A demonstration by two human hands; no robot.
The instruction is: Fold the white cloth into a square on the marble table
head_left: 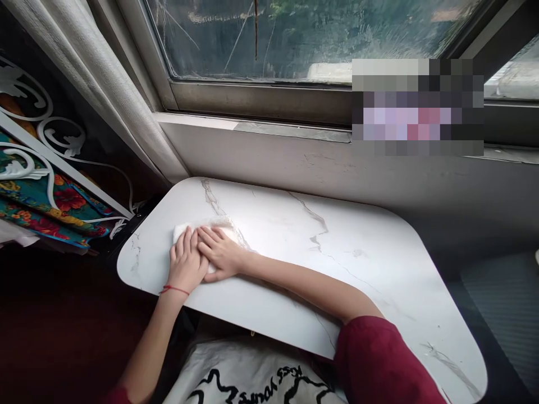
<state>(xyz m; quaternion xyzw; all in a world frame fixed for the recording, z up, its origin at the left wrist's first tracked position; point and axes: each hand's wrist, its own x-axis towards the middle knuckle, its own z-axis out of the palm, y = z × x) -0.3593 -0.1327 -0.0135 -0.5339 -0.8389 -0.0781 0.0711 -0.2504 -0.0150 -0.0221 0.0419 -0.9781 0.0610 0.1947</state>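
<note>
A folded white cloth [229,223] lies on the left part of a white, marble-patterned table [362,241]. My left hand [187,261] presses flat on the cloth's left side, fingers stretched out, with a red string round the wrist. Beside it, my right hand [223,253] rests flat on the cloth too, palm down, its fingertips close to the left hand's fingers. Both hands cover much of the cloth, so its full outline is hidden.
A window [261,45] with a sill runs behind the table. At the left hang a pale curtain [96,73] and white scrolled metalwork [63,134] beside floral fabric [67,196]. White cloth with black lettering [252,376] lies below the table's front edge. A blurred patch hides part of the sill.
</note>
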